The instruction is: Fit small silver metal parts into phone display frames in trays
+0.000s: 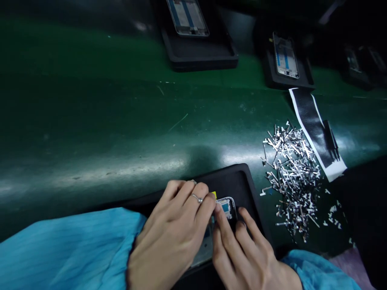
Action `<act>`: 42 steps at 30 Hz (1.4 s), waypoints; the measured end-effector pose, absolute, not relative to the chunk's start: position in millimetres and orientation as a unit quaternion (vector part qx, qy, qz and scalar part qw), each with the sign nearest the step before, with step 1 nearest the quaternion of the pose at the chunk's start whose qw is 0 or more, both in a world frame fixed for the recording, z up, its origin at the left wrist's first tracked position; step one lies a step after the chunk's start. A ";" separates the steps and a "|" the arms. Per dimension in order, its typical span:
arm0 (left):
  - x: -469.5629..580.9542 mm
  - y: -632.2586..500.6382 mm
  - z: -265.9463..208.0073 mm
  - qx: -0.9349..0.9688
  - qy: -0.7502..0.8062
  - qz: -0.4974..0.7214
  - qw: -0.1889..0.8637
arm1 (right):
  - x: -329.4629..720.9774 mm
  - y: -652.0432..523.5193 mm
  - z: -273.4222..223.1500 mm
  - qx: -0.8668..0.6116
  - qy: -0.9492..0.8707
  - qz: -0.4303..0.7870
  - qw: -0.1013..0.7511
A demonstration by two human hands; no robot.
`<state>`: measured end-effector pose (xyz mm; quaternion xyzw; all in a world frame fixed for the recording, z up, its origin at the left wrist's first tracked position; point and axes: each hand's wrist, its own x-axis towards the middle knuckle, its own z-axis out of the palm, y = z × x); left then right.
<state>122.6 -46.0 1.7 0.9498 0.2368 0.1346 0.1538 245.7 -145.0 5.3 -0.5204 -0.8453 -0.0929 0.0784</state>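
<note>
A phone housing (226, 206) with a silvery rim lies in a black tray (246, 181) at the bottom of the head view, largely covered by my hands. My left hand (172, 229), with a ring on one finger, reaches over the housing from the left. Its fingers are curled together and the tips are hidden. From the right, my right hand (244, 249) meets it, thumb and index finger close together at the left fingertips. The other right fingers rest bent near the housing's edge. Whatever the fingertips hold is too hidden to name. A yellow tab (214, 194) shows beside them.
To the right lies a heap of small black and silvery strips (293, 177). Black tweezers (331, 141) rest on a black sheet with white edges (313, 125). Farther back on the green surface (121, 121), phone housings (286, 54) sit in black trays (202, 60).
</note>
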 end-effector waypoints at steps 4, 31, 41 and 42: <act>128.0 -47.9 1.8 0.962 0.215 0.151 0.071 | 244.5 -144.9 5.2 -0.530 -0.839 -0.096 0.076; 101.3 -50.0 -5.8 0.893 0.286 0.230 0.261 | 245.9 -145.7 6.8 -0.545 -0.835 -0.027 0.076; 102.8 -26.7 10.5 0.941 0.278 0.054 0.185 | 245.6 -145.6 9.4 -0.535 -0.842 -0.017 0.067; 104.2 -21.4 12.2 0.949 0.263 0.040 0.170 | 245.5 -145.5 9.8 -0.536 -0.841 -0.016 0.068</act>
